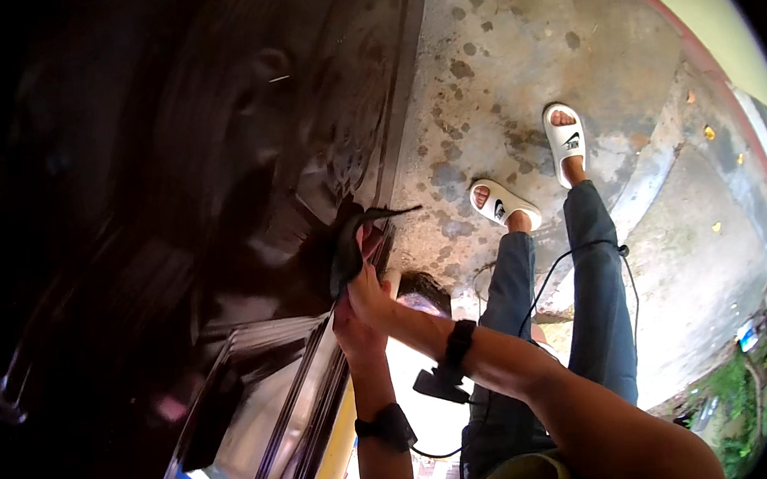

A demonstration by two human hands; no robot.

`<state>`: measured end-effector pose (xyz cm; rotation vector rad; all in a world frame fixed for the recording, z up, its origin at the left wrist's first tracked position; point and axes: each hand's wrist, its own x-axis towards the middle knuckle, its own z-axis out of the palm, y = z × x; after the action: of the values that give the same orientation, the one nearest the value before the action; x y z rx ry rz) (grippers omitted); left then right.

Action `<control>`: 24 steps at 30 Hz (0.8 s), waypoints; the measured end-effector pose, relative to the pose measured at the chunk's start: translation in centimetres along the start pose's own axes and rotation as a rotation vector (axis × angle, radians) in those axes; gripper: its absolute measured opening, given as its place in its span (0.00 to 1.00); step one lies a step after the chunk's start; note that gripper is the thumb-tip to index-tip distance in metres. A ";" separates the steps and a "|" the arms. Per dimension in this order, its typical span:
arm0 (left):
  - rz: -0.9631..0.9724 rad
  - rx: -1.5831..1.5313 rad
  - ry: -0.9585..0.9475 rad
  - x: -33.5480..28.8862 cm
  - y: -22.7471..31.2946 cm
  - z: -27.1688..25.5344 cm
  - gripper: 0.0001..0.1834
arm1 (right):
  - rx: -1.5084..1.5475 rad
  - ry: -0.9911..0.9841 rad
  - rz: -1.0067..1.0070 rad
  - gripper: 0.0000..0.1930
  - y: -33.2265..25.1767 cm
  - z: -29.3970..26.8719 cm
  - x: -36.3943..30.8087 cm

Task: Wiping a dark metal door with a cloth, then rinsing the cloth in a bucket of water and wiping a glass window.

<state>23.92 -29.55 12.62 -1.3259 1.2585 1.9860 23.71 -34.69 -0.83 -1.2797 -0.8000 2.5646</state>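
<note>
- Right at the edge of the dark glossy panel point(209, 155), the person's two bare hands come together, with a black cloth point(346, 260) at their far end.
- The cloth lies just beyond the fingers, on the side away from the person's body. Its thicker part runs roughly along the panel's edge, while a thin tip bends sideways and, from where I stand, crosses that edge toward the concrete floor point(513, 51).
- The right hand point(369, 298) is the nearer: its fingers reach up into the cloth and look folded on it. I'd call that a hold, though the cloth hides how tight it is.
- The left hand point(355, 330) sits close beneath the right, nearer the body and beside the panel. Its fingers are mostly covered, so I can't tell how far they are closed, or whether they have any cloth.
- The forearms approach the panel's edge at different angles: the left nearly straight away from the body, the right slanting across toward it. Each wears a black wristband, the right one point(458, 341) and the left one point(386, 427).
- Off to the panel's right, two white slide sandals point(566, 137) stand on the concrete, and a black cable point(555, 271) crosses in front of the dark trousers point(599, 293).
</note>
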 end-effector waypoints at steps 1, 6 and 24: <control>-0.002 -0.086 -0.107 1.2 -0.2 -1.5 0.26 | 0.143 0.056 0.082 0.30 0.5 0.2 0.1; -0.138 -0.415 -0.521 11.8 -5.8 0.5 0.24 | 0.395 0.097 0.355 0.29 -1.7 -5.6 11.0; -0.011 -0.381 -0.771 21.4 -11.9 9.6 0.22 | 0.859 0.004 0.079 0.31 -4.3 -10.3 25.1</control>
<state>18.72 -18.02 -10.44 -0.5625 0.5255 2.4454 15.85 -17.73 -20.94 -1.0133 0.3612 2.4716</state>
